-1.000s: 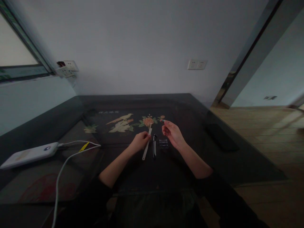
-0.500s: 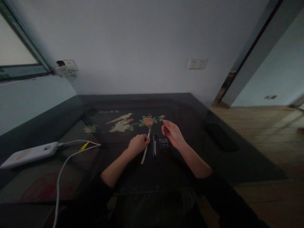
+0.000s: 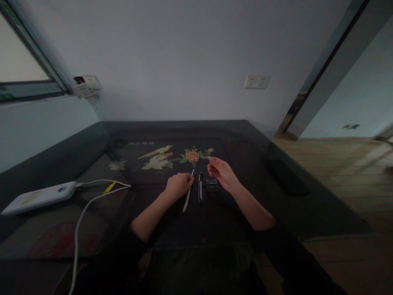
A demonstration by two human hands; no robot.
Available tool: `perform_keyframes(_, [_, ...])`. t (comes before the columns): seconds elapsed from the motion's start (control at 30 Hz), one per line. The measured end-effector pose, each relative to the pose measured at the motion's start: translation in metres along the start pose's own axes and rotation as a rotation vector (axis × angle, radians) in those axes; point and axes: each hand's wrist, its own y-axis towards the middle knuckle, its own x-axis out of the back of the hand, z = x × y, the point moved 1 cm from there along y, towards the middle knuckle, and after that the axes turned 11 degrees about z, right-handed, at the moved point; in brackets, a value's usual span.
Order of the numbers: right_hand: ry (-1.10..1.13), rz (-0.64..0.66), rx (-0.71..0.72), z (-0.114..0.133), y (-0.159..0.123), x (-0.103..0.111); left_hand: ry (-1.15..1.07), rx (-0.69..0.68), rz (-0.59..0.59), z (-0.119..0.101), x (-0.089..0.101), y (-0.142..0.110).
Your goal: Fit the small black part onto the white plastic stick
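My left hand (image 3: 178, 185) is closed, thumb and finger on a slender white stick-shaped tool (image 3: 187, 200) that slants over the dark tabletop. Its exact kind is too dim to make out. Just right of it lies a narrow black tool with a pale strip and a curved top (image 3: 200, 190). A small clear box with compartments (image 3: 212, 185) stands beside that, under my right wrist. My right hand (image 3: 222, 172) is raised above and right of the box. Its fingertips pinch a tiny object with reddish and green colours (image 3: 207, 158), pointing left over the printed flower.
Dark table (image 3: 245, 221) with printed birds and flowers. At left lies a white power bank (image 3: 39, 198) with a white cable (image 3: 77, 233) running to the front edge. A black flat object (image 3: 287, 177) lies at right. A wall with sockets (image 3: 257, 82) stands behind.
My right hand has shifted slightly left and the tiny object has tipped a little lower. My left hand and the white tool stay nearly where they were.
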Motion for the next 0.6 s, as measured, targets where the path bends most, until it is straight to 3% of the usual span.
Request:
perform_keyframes(0.27, [0.002, 0.077, -0.038, -0.002, 0.001, 0.000, -0.152, -0.070, -0.170, -0.001, 0.010, -0.002])
perform_keyframes(0.5, [0.066, 0.127, -0.114, -0.009, 0.003, 0.003, -0.450, -0.423, -0.559, -0.009, 0.022, -0.006])
perform_keyframes(0.6, [0.084, 0.192, -0.161, -0.011, 0.001, 0.002, -0.463, -0.525, -0.623, -0.010, 0.023, -0.007])
